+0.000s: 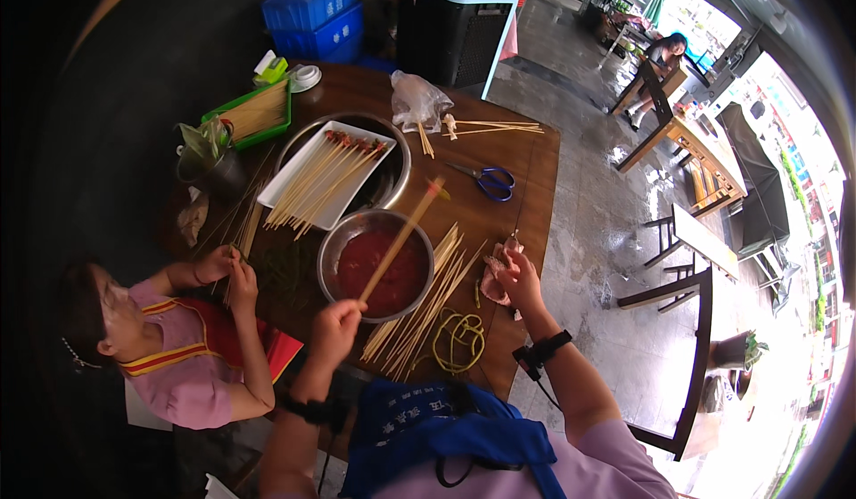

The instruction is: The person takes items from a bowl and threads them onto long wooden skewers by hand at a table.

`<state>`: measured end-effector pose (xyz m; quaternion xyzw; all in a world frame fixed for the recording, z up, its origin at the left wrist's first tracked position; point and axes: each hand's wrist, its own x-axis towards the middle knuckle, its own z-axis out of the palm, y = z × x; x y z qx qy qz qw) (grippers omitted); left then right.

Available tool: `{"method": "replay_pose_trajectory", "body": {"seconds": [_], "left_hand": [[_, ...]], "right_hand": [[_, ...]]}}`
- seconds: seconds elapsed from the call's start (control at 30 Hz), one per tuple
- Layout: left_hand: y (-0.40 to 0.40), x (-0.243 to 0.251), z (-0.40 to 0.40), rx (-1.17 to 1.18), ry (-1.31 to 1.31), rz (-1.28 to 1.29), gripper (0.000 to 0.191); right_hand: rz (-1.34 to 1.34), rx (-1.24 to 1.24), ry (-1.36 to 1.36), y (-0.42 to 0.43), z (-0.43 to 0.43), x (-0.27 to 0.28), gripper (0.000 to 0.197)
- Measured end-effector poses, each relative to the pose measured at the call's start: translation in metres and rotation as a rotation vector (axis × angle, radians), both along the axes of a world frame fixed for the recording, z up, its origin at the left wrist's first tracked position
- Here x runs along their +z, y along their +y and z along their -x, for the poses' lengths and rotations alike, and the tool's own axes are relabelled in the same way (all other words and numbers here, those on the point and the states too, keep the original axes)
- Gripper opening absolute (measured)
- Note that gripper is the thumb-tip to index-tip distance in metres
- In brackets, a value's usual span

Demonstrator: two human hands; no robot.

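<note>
My left hand (pixel 336 333) grips the lower end of a bamboo skewer (pixel 394 245). Motion blurs the skewer, which slants over a steel bowl (pixel 323 278) of red meat mixture (pixel 374 265); a small reddish piece (pixel 435 189) shows at its far tip. My right hand (pixel 523 279) is at a crumpled pink cloth (pixel 493 285) near the table's right side, and I cannot tell whether its fingers hold it. Loose skewers (pixel 428 298) lie between the bowl and the cloth. A coil of long green strands (pixel 458 342) rests closer to me.
A white tray (pixel 281 198) of loaded skewers (pixel 328 184) sits across a large steel basin (pixel 406 158). Blue-handled scissors (pixel 495 183) lie beyond the bowl. On the left, a co-worker (pixel 194 358) handles green pieces. A green tray (pixel 289 114) contains more skewers. Chairs (pixel 702 358) stand right.
</note>
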<state>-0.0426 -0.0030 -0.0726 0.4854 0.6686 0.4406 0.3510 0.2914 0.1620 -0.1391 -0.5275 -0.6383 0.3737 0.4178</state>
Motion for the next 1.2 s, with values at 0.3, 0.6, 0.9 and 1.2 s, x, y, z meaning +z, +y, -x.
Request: {"method": "replay_pose_trajectory", "body": {"seconds": [0.3, 0.6, 0.9, 1.2], "left_hand": [[0.155, -0.042, 0.114, 0.266, 0.476, -0.06, 0.021], [0.229, -0.066, 0.138, 0.245, 0.652, 0.145, 0.023], [0.232, -0.084, 0.155, 0.213, 0.738, 0.271, 0.029], [0.212, -0.083, 0.162, 0.245, 0.928, 0.255, 0.034]], "right_hand": [[0.121, 0.178, -0.812, 0.04, -0.015, -0.063, 0.042], [0.292, 0.154, -0.74, 0.052, -0.019, -0.067, 0.042], [0.227, 0.18, -0.506, 0.062, -0.032, -0.08, 0.025], [0.196, 0.172, -0.407, 0.069, -0.045, -0.107, 0.023]]}}
